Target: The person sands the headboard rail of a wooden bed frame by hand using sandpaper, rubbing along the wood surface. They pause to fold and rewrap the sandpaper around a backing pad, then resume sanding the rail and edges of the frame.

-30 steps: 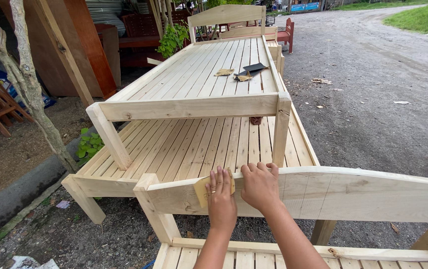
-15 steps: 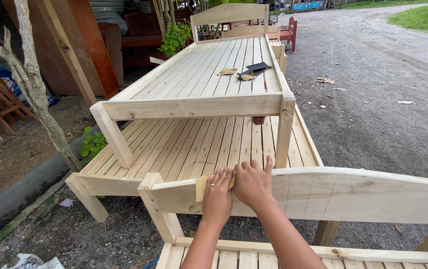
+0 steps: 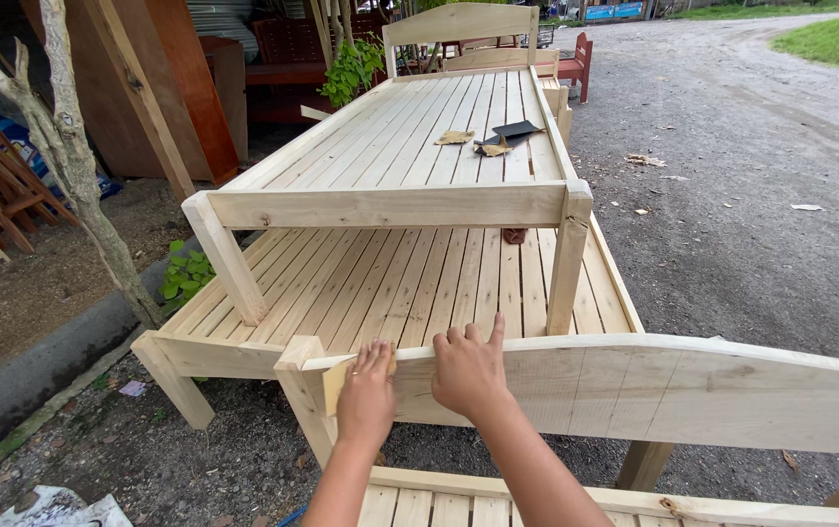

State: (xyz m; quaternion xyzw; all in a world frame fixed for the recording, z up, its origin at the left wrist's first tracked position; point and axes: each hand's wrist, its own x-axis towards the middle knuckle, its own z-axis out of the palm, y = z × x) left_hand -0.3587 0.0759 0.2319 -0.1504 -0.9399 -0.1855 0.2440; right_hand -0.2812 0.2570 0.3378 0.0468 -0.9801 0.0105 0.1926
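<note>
The sanding block, at the lower centre of the frame against the headboard, looks light and stiff, so you press it with left hand, fingers together on top, while right hand lies flat, fingers slightly spread.

This was an open-air carpentry yard beside a gravel road. Unpainted slatted bed frames stood stacked at twelve o'clock, with sandpaper sheets lying on the top one. Timber boards leaned at ten o'clock, and red wooden chairs stood behind.
</note>
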